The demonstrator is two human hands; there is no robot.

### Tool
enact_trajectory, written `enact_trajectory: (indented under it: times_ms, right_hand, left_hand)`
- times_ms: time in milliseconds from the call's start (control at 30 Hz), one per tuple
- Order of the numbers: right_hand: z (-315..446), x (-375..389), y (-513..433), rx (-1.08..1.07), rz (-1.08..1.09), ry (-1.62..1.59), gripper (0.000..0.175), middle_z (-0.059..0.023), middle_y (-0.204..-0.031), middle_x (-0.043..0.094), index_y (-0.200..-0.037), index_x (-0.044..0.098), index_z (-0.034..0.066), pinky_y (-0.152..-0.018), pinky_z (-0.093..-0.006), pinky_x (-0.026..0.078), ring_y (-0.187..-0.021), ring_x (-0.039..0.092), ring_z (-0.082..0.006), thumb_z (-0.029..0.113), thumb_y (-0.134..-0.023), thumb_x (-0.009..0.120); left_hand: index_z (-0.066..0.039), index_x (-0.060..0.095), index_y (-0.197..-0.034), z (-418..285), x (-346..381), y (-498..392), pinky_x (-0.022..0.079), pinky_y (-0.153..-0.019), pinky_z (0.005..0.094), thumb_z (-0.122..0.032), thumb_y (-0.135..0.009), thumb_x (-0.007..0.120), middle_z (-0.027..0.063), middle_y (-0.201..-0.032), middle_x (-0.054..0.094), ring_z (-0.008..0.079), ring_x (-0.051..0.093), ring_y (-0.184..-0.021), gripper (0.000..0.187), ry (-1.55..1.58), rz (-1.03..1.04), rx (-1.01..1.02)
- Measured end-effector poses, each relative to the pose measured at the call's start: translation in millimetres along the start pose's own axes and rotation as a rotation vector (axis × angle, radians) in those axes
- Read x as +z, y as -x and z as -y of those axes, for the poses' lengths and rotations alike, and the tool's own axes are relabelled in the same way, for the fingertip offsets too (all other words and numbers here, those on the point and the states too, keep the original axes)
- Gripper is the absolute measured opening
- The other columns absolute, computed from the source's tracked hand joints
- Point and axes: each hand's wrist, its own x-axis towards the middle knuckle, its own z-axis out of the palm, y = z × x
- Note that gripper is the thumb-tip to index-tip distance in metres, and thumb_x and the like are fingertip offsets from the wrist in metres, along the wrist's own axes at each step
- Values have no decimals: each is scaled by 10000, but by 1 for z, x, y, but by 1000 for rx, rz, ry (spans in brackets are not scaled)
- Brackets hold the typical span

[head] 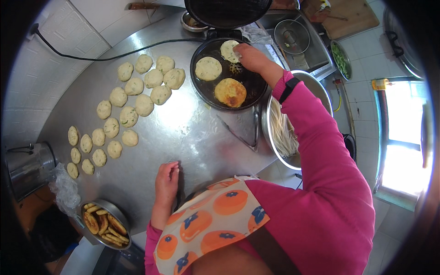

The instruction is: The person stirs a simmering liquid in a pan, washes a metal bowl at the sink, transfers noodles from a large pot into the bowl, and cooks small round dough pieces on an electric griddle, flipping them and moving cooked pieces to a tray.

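My right hand [250, 57] is over the round black electric griddle [225, 102], its fingers at the right edge of a pale dough round [229, 51]. Whether they grip it or only press it, I cannot tell. Another pale round [208, 68] lies on the griddle's left, and a browned flatbread [230, 92] lies nearer me. My left hand [167, 178] hovers at or rests by the near edge of the steel table, fingers slightly curled, with nothing visible in it. Several dough pieces flecked with green [129, 117] are spread over the table's left part.
Metal tongs [240, 135] lie right of centre, beside a large steel bowl of pale strands [283, 130]. The griddle's raised lid [228, 12] stands behind. Cooked flatbreads fill a steel bowl [106, 225] at lower left. A black cord [137, 50] crosses the back; a sink [314, 58] is at right.
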Motion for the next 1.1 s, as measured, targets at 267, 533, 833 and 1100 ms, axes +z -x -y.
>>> enact_trajectory:
  times_ms: [267, 533, 833, 1100]
  right_hand:
    - [-3, 8, -18, -226, 24, -37, 413, -166, -1307, 631, -1178, 689, 73, -1046, -411, 470, -1216, 592, -359, -23, -811, 526]
    - [102, -34, -6, -76, 26, -399, 333, -158, -1237, 652, -1151, 703, 80, -1019, -411, 486, -1152, 616, -359, 18, -865, 546]
    - [222, 85, -43, 20, 162, -11, 327, -227, -1250, 574, -1196, 594, -62, -1025, -431, 468, -1210, 550, -384, 78, -918, 497]
    - [243, 103, -59, 425, 156, -87, 363, -193, -1331, 519, -1205, 636, -11, -1031, -464, 446, -1251, 499, -369, 177, -906, 548]
  left_hand:
    - [-35, 667, -1118, -3, -3, 1, 531, -818, 314, -29, -937, 629, 114, -1023, 637, 233, 657, -912, 185, -53, 6, -39]
    - [-65, 619, -1192, 10, -23, -14, 531, -819, 329, -11, -911, 627, 116, -1092, 587, 239, 627, -931, 287, -146, -202, -26]
    - [-50, 622, -1190, 6, -46, -34, 535, -829, 332, -17, -917, 617, 123, -1110, 595, 237, 634, -925, 276, -108, -241, -8]
    - [-45, 649, -1135, 22, -22, -2, 529, -839, 299, -9, -917, 628, 85, -1080, 627, 193, 643, -925, 222, 16, -145, -45]
